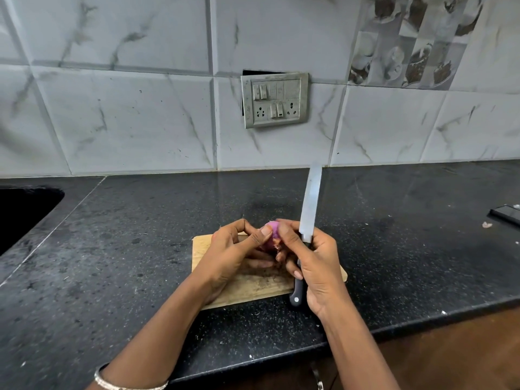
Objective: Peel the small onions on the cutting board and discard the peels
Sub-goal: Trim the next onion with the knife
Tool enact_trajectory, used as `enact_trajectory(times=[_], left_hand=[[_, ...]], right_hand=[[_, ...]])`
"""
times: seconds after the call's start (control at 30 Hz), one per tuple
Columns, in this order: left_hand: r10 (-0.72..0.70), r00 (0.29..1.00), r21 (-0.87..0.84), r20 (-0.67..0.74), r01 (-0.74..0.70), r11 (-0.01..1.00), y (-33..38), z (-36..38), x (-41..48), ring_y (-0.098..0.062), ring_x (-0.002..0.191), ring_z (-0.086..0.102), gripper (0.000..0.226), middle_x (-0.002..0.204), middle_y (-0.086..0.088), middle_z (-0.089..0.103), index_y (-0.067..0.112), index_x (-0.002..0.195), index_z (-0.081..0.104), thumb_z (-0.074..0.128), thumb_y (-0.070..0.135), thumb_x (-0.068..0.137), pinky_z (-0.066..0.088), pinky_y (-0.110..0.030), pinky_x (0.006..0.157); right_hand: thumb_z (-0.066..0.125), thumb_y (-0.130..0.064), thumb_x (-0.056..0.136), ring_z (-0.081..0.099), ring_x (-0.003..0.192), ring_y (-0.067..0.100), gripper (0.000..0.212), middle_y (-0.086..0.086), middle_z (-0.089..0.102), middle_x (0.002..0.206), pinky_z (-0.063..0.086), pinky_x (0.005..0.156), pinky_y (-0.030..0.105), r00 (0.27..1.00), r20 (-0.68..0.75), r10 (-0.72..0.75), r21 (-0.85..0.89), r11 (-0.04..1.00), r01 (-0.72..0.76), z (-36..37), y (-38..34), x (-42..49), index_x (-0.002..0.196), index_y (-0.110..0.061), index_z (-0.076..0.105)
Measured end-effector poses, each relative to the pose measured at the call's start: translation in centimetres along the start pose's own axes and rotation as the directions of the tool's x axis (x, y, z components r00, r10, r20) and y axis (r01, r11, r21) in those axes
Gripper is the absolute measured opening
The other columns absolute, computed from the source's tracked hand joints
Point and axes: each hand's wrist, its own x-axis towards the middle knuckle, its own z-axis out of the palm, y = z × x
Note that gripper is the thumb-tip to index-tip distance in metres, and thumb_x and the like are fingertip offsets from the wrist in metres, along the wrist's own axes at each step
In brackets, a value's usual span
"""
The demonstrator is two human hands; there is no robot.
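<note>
Left hand (236, 249) of mine pinches a small purple onion (272, 231) between thumb and fingertips, held just above the wooden cutting board (253, 288). My right hand (315, 263) curls round the black handle of a knife (311, 198), its blade pointing away toward the tiled wall, and its thumb presses on the onion's other side. The board lies on the black countertop (140, 249).

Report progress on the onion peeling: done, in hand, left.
Done: the onion shows bare purple. In hand: left hand holds it over the cutting board; right hand grips the knife, thumb by a hanging peel. Left: strip that, discard peels; no other onions visible.
</note>
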Motion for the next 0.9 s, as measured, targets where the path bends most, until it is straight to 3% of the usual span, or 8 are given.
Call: enact_trajectory(times=[0.13,0.23,0.4,0.57,0.7,0.8,0.9], left_hand=[[-0.005,0.999,0.129,0.034,0.0,0.992,0.1,-0.1,-0.2,-0.04,0.082,0.075,0.045,0.094,-0.023,0.076,-0.003,0.094,0.056,0.073,0.038,0.083,0.065,-0.043,0.07],[0.031,0.998,0.191,0.051,-0.04,0.981,-0.1,-0.3,-0.2,-0.035,0.085,0.076,0.039,0.093,-0.02,0.077,-0.002,0.102,0.062,0.071,0.033,0.088,0.065,-0.044,0.07],[0.057,0.981,0.228,0.184,-0.099,0.969,-0.3,-0.5,-0.1,-0.028,0.098,0.075,0.039,0.107,-0.016,0.074,0.025,0.133,0.064,0.064,0.027,0.095,0.064,-0.04,0.075],[0.127,0.98,0.352,0.152,-0.174,0.92,-0.7,-0.9,0.2,-0.02,0.094,0.072,0.029,0.107,-0.004,0.074,0.024,0.119,0.072,0.074,0.021,0.09,0.063,-0.038,0.074],[0.233,0.97,0.531,0.072,-0.235,0.814,-1.0,-1.0,0.4,0.002,0.069,0.065,0.023,0.091,0.003,0.077,0.02,0.099,0.072,0.084,0.027,0.082,0.051,-0.016,0.068],[0.224,0.975,0.561,-0.002,-0.185,0.807,-1.4,-1.2,0.7,-0.009,0.068,0.072,0.025,0.084,0.0,0.077,0.02,0.091,0.067,0.086,0.03,0.079,0.054,-0.023,0.064],[0.202,0.979,0.541,-0.011,-0.164,0.825,-1.4,-1.3,0.7,-0.019,0.071,0.075,0.025,0.082,-0.004,0.076,0.019,0.093,0.066,0.086,0.029,0.08,0.062,-0.035,0.068]], right_hand=[[0.074,-0.02,0.09,0.048,0.047,0.01,0.027,0.011,0.058,0.068,0.03,0.035,0.018,0.998,-0.058,-0.005,-0.062,0.998,0.002,-0.1,0.3,0.1,0.103,0.003,0.073],[0.072,-0.022,0.092,0.044,0.041,0.009,0.031,0.008,0.052,0.056,0.029,0.035,0.018,0.991,-0.137,0.008,-0.086,0.996,-0.02,-0.2,0.4,0.3,0.098,0.008,0.068],[0.079,-0.018,0.086,0.048,0.045,0.011,0.019,0.008,0.055,0.058,0.032,0.036,0.019,0.988,-0.148,0.038,-0.061,0.997,-0.048,-0.3,0.3,0.5,0.093,-0.001,0.072],[0.075,-0.016,0.089,0.044,0.044,0.009,0.034,0.012,0.056,0.063,0.029,0.035,0.017,0.99,-0.131,0.059,-0.048,0.997,-0.066,-0.2,0.2,0.6,0.105,0.013,0.065],[0.065,-0.02,0.098,0.049,0.051,0.015,0.026,0.018,0.07,0.086,0.029,0.034,0.019,0.989,-0.115,0.093,0.014,0.996,-0.092,-0.3,-0.5,0.7,0.112,0.001,0.065],[0.048,-0.013,0.104,0.055,0.051,0.016,0.02,0.017,0.07,0.087,0.031,0.036,0.021,0.991,-0.086,0.105,-0.043,0.993,-0.109,-1.0,-1.9,0.2,0.102,-0.003,0.065],[0.042,-0.005,0.104,0.061,0.06,0.016,0.025,0.015,0.071,0.089,0.038,0.043,0.025,0.996,-0.03,0.08,-0.335,0.938,-0.086,-1.9,-3.0,-0.9,0.108,-0.004,0.067]])
